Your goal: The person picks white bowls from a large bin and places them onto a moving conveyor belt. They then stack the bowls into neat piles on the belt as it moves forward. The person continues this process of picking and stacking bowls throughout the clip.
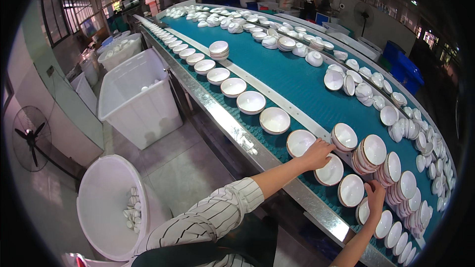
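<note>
My left hand reaches over the conveyor's near lane, between a white bowl with a brown rim and the following bowl. Its fingers are partly bent; whether they grip a rim is unclear. My right hand hangs over a bowl that it partly hides, with another bowl just left of it. Its grip cannot be made out. Beyond the hands, a stack of bowls and several more stacks stand along the white divider. A lone bowl sits by the left fingers.
The blue-green belt carries many jumbled bowls along its far side. A small bowl stack stands by the divider farther up. A metal rail edges the conveyor. At left are a round bin, a rectangular tub and a fan.
</note>
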Demonstrator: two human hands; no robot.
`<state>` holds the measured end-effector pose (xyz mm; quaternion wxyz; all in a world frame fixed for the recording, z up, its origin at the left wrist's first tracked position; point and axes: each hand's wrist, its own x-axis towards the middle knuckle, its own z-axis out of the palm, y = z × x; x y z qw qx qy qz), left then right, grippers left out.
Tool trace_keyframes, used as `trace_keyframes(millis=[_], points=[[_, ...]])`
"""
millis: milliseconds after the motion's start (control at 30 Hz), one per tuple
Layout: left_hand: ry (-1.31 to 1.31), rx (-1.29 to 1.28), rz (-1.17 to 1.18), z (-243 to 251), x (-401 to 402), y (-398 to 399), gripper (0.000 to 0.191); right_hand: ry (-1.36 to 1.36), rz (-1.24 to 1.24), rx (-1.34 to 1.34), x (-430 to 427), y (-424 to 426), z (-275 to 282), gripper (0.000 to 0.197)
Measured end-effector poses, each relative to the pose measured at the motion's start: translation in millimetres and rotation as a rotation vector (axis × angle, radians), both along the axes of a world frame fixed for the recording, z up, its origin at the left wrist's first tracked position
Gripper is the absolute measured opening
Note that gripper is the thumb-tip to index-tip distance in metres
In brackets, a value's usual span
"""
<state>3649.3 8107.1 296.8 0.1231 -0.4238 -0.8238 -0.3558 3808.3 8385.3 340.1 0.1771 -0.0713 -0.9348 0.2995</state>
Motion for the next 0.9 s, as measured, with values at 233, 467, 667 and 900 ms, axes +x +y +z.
trace_keyframes(millis=[233, 467, 667, 900], points=[[0.153, 0.127, -0.227, 0, 37, 45, 0.044, -0.134, 0.054, -0.135, 13, 48, -16, 0.021], [0.050, -0.213, -0.068, -2, 47, 82, 0.023, -0.153, 0.030, 0.019, 38, 66, -3, 0.020], [-0.077, -0.096, -0.029, -5, 38, 71, 0.041, -0.060, 0.167, -0.023, 27, 59, -8, 0.021], [0.133, 0.056, -0.178, 36, 86, 113, 0.033, -0.142, 0.036, -0.059, 80, 103, 16, 0.029]])
